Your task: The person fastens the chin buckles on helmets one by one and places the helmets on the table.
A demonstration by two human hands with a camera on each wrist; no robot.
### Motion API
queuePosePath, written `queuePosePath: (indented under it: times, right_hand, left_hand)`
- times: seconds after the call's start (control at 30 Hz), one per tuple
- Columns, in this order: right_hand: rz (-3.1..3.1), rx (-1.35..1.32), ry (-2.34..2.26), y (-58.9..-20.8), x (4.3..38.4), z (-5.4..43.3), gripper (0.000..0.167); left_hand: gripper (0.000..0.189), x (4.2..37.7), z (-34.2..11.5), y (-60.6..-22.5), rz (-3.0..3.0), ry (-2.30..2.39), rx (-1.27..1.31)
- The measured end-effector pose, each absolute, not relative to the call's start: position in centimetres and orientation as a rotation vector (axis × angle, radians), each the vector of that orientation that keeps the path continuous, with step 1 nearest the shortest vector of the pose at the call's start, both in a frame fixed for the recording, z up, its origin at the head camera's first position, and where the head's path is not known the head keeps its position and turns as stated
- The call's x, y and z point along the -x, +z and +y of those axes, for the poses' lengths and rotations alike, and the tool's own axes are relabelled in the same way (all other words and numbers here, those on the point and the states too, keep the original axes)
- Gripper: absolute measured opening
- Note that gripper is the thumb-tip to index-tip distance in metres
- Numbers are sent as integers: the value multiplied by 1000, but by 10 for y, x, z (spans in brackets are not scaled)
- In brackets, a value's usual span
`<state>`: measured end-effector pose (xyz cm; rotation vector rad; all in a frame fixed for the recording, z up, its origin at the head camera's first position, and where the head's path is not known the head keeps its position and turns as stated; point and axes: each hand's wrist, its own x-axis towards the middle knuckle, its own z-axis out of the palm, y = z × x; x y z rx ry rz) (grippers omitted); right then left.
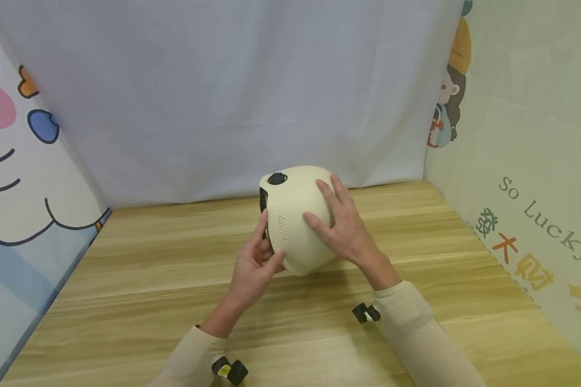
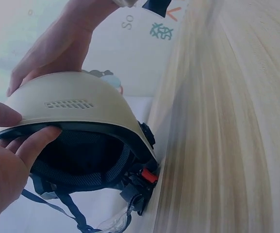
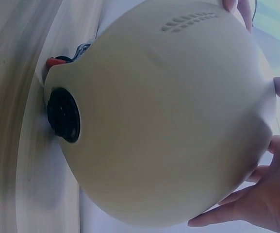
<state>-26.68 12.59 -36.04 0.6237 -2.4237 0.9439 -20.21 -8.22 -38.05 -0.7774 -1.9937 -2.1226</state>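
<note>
A cream helmet (image 1: 300, 215) is tipped on its side at the middle of the table, its opening facing left. My left hand (image 1: 249, 271) pinches the lower rim, thumb on the outer shell and fingers inside the edge. Spread over the rounded top of the shell, the fingers of my right hand (image 1: 346, 231) rest on it from the right. A black round fitting (image 3: 63, 115) sits on the shell's side. In the left wrist view the dark padded lining (image 2: 81, 155) shows, with a red buckle (image 2: 149, 175) near the tabletop and black straps (image 2: 72, 208) hanging down.
The wood-grain table (image 1: 174, 247) reaches back to a pale grey curtain (image 1: 222, 97). Printed panels stand at the left (image 1: 24, 161) and right (image 1: 523, 134). Small black devices (image 1: 229, 370) are worn at both sleeve cuffs. Clear plastic (image 2: 115, 222) hangs by the straps.
</note>
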Motion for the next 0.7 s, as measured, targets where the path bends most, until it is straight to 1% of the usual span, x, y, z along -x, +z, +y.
queuePosePath:
  times: [0.33,0.57,0.63,0.7]
  right_hand:
    - [-2367,-699,943,-359,266,126,70]
    - [-2339,-743,929,-359,265,127,55]
    - [-2349,-741,922,-358,264,127,57]
    - [-2364,-724,913,-358,265,126,62]
  left_hand:
    - [78,201,-81,-376,-1977,-2128,846]
    - [75,199,-81,-374,-1992,-2109,835]
    - [74,199,-81,-374,-1997,-2108,833]
    - [73,199,-80,-374,-2001,-2111,844]
